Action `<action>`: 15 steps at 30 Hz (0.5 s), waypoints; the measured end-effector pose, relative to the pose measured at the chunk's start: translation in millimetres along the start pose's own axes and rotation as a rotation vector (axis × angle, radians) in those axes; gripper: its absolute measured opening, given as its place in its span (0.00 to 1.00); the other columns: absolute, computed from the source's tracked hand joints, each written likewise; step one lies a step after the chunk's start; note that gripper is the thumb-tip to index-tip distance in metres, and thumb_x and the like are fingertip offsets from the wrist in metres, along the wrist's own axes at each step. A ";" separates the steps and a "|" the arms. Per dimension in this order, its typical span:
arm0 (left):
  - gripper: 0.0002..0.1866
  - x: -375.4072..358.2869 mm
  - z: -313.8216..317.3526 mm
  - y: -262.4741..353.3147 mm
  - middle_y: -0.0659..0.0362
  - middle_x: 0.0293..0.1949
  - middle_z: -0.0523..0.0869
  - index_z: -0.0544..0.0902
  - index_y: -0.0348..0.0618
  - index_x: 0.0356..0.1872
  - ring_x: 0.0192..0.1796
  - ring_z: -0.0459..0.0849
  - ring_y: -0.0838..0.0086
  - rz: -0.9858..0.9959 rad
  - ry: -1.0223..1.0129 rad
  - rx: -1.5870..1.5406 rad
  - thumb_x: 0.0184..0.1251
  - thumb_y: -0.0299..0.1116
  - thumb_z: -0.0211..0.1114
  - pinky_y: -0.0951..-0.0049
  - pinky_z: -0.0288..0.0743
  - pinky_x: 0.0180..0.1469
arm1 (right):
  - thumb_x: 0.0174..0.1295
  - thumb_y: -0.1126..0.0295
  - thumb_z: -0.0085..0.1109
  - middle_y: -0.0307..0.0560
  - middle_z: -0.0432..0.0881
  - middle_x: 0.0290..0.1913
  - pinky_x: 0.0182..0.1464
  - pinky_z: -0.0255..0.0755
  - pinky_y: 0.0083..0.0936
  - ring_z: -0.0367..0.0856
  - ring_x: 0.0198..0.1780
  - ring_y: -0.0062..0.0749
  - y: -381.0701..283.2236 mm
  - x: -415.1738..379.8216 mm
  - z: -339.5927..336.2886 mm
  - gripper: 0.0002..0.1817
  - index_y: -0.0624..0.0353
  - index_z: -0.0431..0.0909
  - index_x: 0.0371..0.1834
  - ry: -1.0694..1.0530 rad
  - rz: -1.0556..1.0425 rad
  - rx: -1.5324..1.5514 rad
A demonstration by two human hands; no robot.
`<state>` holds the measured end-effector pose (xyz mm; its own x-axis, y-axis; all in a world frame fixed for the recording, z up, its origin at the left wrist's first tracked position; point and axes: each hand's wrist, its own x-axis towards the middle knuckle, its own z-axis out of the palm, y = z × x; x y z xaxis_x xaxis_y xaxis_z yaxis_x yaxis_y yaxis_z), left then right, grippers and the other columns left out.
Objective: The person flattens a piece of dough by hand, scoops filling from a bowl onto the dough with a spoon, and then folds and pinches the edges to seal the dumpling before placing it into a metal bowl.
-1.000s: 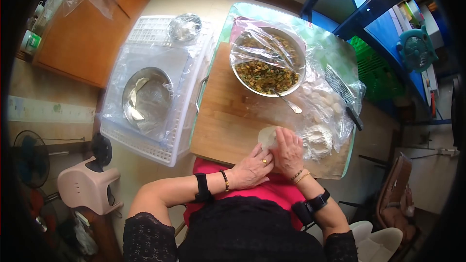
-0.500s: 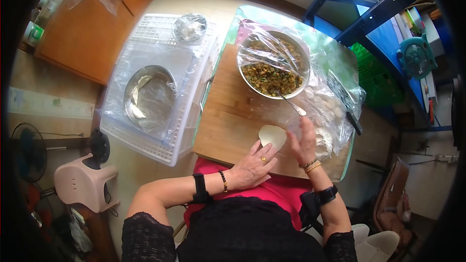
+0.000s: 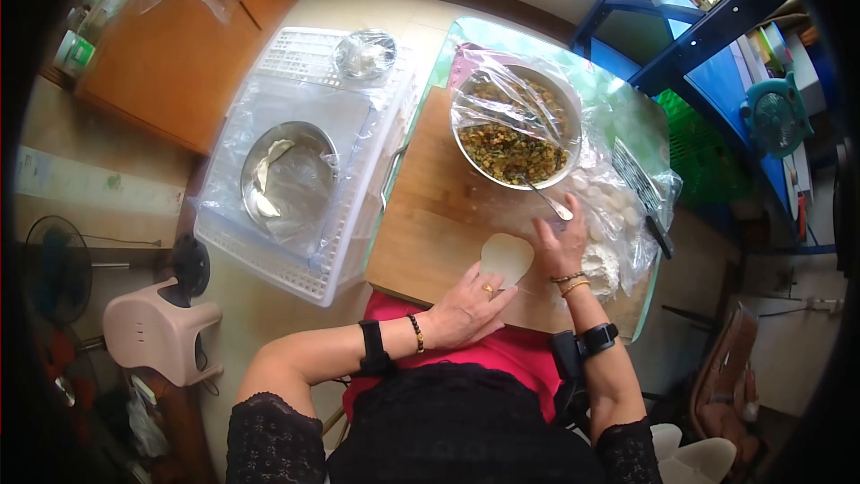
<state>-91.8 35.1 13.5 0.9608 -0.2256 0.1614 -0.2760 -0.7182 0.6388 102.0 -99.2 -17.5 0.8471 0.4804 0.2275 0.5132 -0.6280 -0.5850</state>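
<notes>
A thin, pale round dough wrapper [image 3: 507, 256] is at the front of the wooden board [image 3: 421, 197]. My left hand [image 3: 470, 306] holds its lower edge, fingertips closed against it. To the right, my right hand [image 3: 563, 244] is open, thumb and forefinger apart, fingertips right at the handle end of a metal spoon [image 3: 554, 206]. The spoon's bowl is sunk in chopped filling [image 3: 506, 154], which fills a large metal bowl [image 3: 566, 166]. Clear plastic film [image 3: 511, 112] covers the bowl's back half.
Plastic-covered dough pieces [image 3: 602, 193] and a heap of flour [image 3: 600, 269] lie right of my right hand. A black-handled slotted tool [image 3: 658, 237] rests beside them. On the left, a white crate [image 3: 309, 282] carries a steel bowl [image 3: 253, 161] and a smaller film-covered bowl [image 3: 365, 54].
My right hand has come closer to the spoon handle, its fingers curving toward it. My left hand stays at the wrapper's lower edge. The whole view has shifted slightly.
</notes>
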 end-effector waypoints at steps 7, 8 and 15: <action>0.31 -3.0 -1.6 3.9 0.45 0.63 0.71 0.73 0.37 0.60 0.67 0.69 0.51 0.042 0.001 0.163 0.59 0.44 0.68 0.40 0.53 0.72 | 0.52 0.67 0.70 0.59 0.76 0.53 0.57 0.67 0.43 0.74 0.55 0.53 -26.3 -26.2 -27.3 0.38 0.61 0.66 0.67 -0.087 -0.293 0.021; 0.32 -4.3 0.4 2.9 0.46 0.63 0.71 0.73 0.37 0.60 0.67 0.68 0.51 0.024 -0.050 0.176 0.59 0.45 0.68 0.40 0.53 0.72 | 0.52 0.67 0.70 0.59 0.76 0.53 0.57 0.67 0.43 0.74 0.55 0.53 -37.3 -31.3 -24.6 0.38 0.61 0.66 0.67 -0.084 -0.290 0.021; 0.33 -6.0 -2.7 1.1 0.48 0.62 0.72 0.72 0.38 0.61 0.68 0.68 0.55 0.009 -0.098 0.207 0.58 0.46 0.69 0.40 0.53 0.72 | 0.54 0.54 0.69 0.57 0.77 0.52 0.57 0.65 0.42 0.74 0.55 0.50 -33.8 -12.9 2.1 0.39 0.63 0.66 0.66 -0.190 -0.071 -0.300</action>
<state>-97.7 37.5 15.2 0.9537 -0.2880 0.0864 -0.2941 -0.8336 0.4677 73.4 -82.9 -2.3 0.7811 0.6173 0.0939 0.6119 -0.7268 -0.3121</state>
